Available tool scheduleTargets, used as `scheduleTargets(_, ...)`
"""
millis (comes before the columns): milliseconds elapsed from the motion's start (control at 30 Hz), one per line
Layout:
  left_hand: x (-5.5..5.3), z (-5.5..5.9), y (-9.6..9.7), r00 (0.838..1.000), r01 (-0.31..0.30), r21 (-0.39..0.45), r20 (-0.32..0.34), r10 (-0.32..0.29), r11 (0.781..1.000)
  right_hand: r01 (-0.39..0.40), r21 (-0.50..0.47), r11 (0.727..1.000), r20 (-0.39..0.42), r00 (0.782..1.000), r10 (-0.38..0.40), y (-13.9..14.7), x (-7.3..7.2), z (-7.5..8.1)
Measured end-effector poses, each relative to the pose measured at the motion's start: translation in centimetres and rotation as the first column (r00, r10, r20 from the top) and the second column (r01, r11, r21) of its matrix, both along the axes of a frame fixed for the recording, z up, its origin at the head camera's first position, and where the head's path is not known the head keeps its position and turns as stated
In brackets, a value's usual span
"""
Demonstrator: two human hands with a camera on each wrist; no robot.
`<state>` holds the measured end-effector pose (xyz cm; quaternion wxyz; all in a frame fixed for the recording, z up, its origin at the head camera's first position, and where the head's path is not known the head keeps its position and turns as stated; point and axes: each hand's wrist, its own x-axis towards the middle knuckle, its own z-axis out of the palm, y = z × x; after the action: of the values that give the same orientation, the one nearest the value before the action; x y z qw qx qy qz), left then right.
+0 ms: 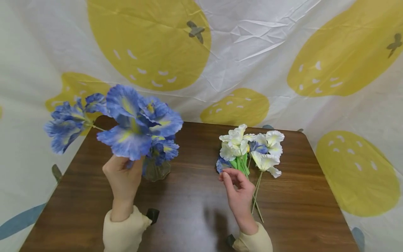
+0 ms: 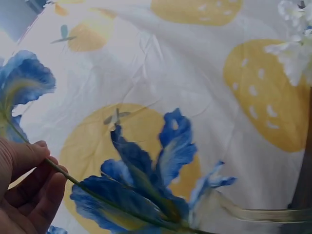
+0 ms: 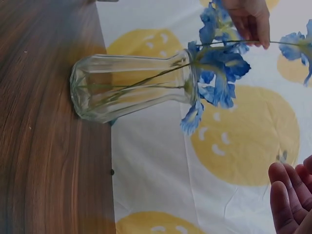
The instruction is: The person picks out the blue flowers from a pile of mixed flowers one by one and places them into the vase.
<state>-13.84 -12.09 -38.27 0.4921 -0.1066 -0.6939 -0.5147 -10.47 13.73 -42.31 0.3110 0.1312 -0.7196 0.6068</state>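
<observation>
1. From my head feed, the big blue blooms hide the left hand's (image 1: 122, 178) fingertips and the mouth of the glass vase (image 3: 129, 80); only the vase's lower part shows there.
2. My right wrist view is turned sideways, but shows the vase standing on the brown table (image 1: 195, 196), with stems inside and blue flowers (image 3: 222, 68) bunched at its rim.
3. The stem of the held blue flower (image 2: 31, 80) runs toward that rim; its lower end is lost among petals, so I can't tell whether it is in the vase.
4. On the left wrist feed, that flower's bloom is cut off by the frame edge, and the vase rim at lower right is blurred.
5. The left hand is closed narrowly, pinching the stem between thumb and fingers, above and beside the vase.
6. The right hand (image 1: 237, 190) has its fingers loosely bent and holds nothing; the right wrist view crops it.
7. Beyond it lie white flowers (image 1: 266, 162) with crossed stems, partly covering blue petals (image 1: 259, 147). I can't tell from here whether the fingers touch any of them.
</observation>
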Motion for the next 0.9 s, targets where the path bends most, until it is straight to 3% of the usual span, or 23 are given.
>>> scheduleTargets(167,-1.6,0.7,-0.5,0.998,-0.052,-0.016,-0.024,0.051,0.999,-0.002,-0.015,1.0,0.007,1.0,0.002,0.3,0.1,-0.1)
scheduleTargets(433,-2.4,0.9,-0.8,1.0,-0.006,-0.003,-0.01,0.006,1.0,0.014,-0.044,0.999,0.016,1.0,-0.013,0.9,0.0,-0.1)
scheduleTargets(633,-2.8,0.7,-0.8,0.997,0.061,0.046,-0.044,-0.058,0.997,0.007,-0.063,0.998,0.042,0.999,-0.004,1.1,-0.1,0.0)
scheduleTargets(767,-2.8,0.4,-0.9,0.999,0.041,0.029,-0.019,-0.041,0.999,0.003,-0.078,0.997,0.034,0.999,-0.001,1.0,0.0,0.1)
scheduleTargets(900,-2.7,-0.4,-1.1,0.999,-0.019,-0.029,0.044,0.02,0.999,-0.011,-0.094,0.995,0.001,1.0,0.011,1.0,-0.1,0.0)
